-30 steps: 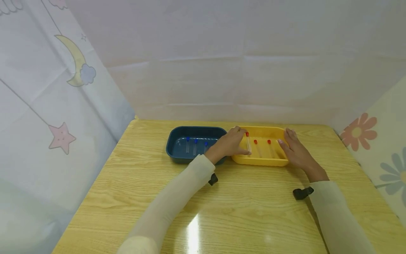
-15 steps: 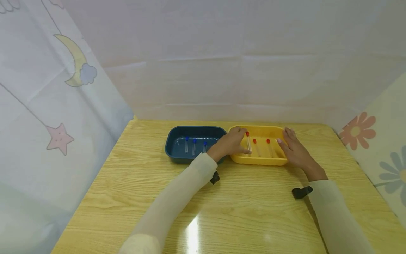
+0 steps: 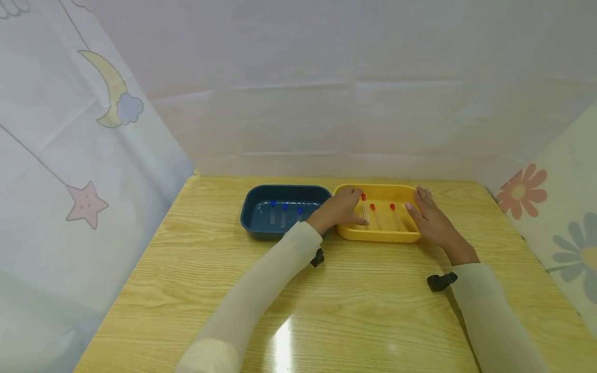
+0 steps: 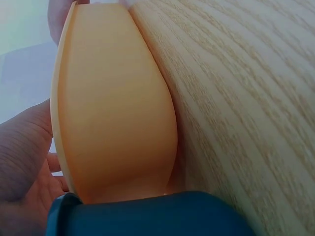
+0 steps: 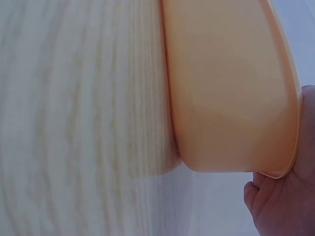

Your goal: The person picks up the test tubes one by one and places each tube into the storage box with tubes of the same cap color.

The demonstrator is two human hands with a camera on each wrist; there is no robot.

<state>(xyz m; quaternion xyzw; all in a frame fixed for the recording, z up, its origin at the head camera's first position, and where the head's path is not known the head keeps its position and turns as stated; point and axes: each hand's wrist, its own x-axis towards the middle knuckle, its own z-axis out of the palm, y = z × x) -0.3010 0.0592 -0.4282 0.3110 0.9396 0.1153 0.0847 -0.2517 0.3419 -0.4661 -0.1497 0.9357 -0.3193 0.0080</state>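
Observation:
A yellow tray (image 3: 380, 237) stands at the back of the table, with red-capped clear tubes in it. My left hand (image 3: 339, 208) reaches over the tray's left end and pinches a red-capped tube (image 3: 366, 210) between thumb and fingers. Two more red-capped tubes, a left one (image 3: 375, 216) and a right one (image 3: 395, 216), lie on the tray floor. My right hand (image 3: 434, 220) holds the tray's right end, thumb over the rim and fingers outside. The left wrist view shows the yellow tray's outer wall (image 4: 115, 98) and my left thumb (image 4: 22, 147); the tube is hidden there.
Beside the yellow tray's left end stands a dark blue tray (image 3: 254, 230) with blue-capped tubes (image 3: 284, 216) inside, partly covered by my left arm. A wooden table (image 3: 373, 311) carries both trays. A white sheet (image 3: 289, 103) hangs behind.
The view shifts slightly, so both trays sit a little further left. My left hand and its tube have moved slightly right relative to the tray; the right hand keeps its place on the tray.

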